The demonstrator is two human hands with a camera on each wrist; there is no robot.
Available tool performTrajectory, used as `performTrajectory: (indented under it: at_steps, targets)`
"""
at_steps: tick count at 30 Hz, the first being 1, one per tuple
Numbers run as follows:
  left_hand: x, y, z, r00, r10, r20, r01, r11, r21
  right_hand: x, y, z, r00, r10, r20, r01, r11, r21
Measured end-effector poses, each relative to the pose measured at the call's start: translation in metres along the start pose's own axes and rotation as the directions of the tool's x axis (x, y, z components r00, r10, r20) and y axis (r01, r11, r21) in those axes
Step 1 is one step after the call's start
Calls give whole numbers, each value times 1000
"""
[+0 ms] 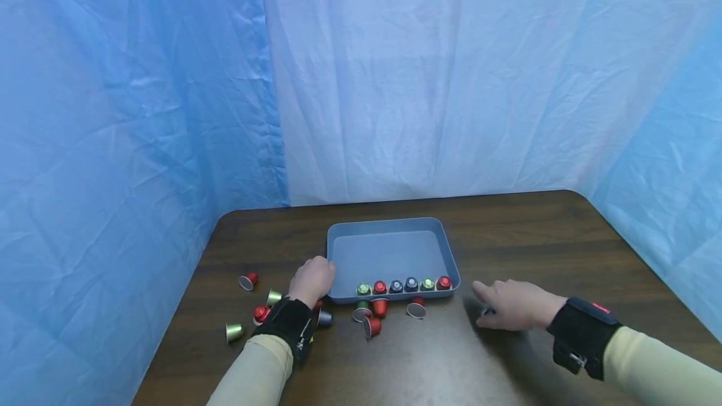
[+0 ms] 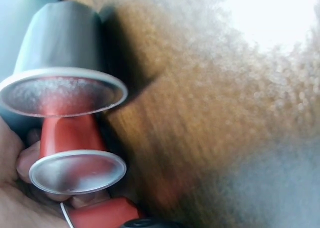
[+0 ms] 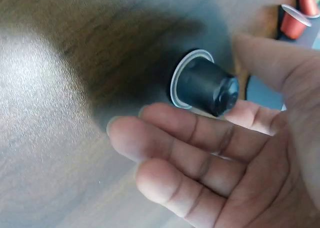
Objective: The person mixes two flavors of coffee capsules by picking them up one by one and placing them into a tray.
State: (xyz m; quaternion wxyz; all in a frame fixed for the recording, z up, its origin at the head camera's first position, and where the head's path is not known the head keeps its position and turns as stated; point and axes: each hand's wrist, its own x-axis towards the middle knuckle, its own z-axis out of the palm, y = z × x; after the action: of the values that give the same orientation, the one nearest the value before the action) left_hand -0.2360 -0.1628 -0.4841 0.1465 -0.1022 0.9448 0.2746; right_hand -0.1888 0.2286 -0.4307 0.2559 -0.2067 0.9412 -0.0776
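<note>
My left hand (image 1: 313, 277) is at the left front corner of the blue-grey tray (image 1: 389, 224), knuckles up, its fingertips hidden in the head view. In the left wrist view, its fingers (image 2: 30, 163) are bent behind a red coffee capsule (image 2: 75, 135); I cannot tell what they hold. A grey capsule (image 2: 62, 37) and another red capsule (image 2: 105, 213) are close by. Right of the tray, my right hand (image 1: 516, 304) is low over the table, fingers loosely bent around a black coffee capsule (image 3: 202, 82). The thumb stands apart from this capsule, which is tipped on its side.
Along the tray's front wall stands a row of several capsules, among them a green one (image 1: 427, 284) and a red one (image 1: 444, 282). More capsules lie in front of the tray, like the red one (image 1: 372, 326), and at left, like the green one (image 1: 234, 332). Blue sheets (image 1: 395, 80) surround the wooden table (image 1: 564, 237).
</note>
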Motion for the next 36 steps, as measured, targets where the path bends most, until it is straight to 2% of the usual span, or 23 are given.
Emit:
performTrajectory:
  at_steps: [5, 10, 18, 23, 30, 36]
  targets:
    - [0, 0, 1, 1000, -9, 0, 9, 1000, -3, 1, 3, 2, 1000, -25, 5, 25, 1000, 8]
    - [0, 0, 1, 1000, -3, -6, 3, 1000, 4, 0, 3, 1, 997, -62, -39, 61, 997, -43]
    - [-2, 1, 0, 1000, -8, -5, 8, 1000, 0, -1, -6, -15, 989, -102, -103, 94, 992, -82]
    - [-2, 1, 0, 1000, -1, -11, 1, 1000, 2, 0, -12, -25, 977, -142, -158, 119, 982, -145]
    - [-1, 0, 0, 1000, 13, -14, -13, 1000, 10, 0, -21, -38, 944, -209, -255, 148, 959, -240]
    - [-1, 0, 0, 1000, 16, -15, -16, 1000, 11, 1, -29, -45, 936, -228, -268, 162, 956, -247]
